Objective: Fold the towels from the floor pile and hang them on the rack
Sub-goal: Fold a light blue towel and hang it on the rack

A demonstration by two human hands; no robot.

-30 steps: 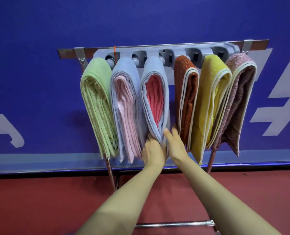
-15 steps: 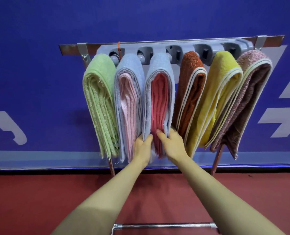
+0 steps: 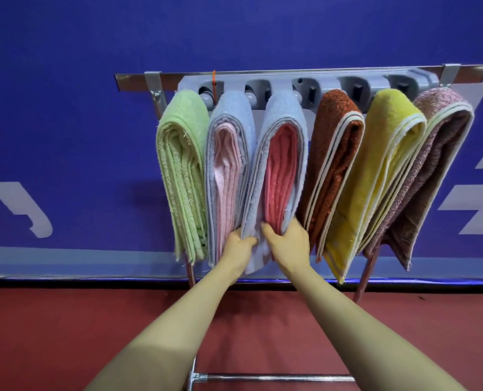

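Blue wall (image 3: 234,32) behind: your left hand (image 3: 239,246) and right hand (image 3: 288,244) now grip the red-lined towel (image 3: 282,114), straightening it on the rack (image 3: 291,77).

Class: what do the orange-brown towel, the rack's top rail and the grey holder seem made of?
Orange-brown towel: looped terry cloth, matt, nubbly pile, pale trim. Top rail: likely polished metal, it mirrors light. Grey holder: probably moulded plastic, smooth rounded sockets.

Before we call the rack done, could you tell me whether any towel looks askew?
Yes: the blue-and-red towel, third from left, is bunched at its lower end, where the left hand and right hand grip it. The yellow towel hangs lower than its neighbours, one corner drooping.
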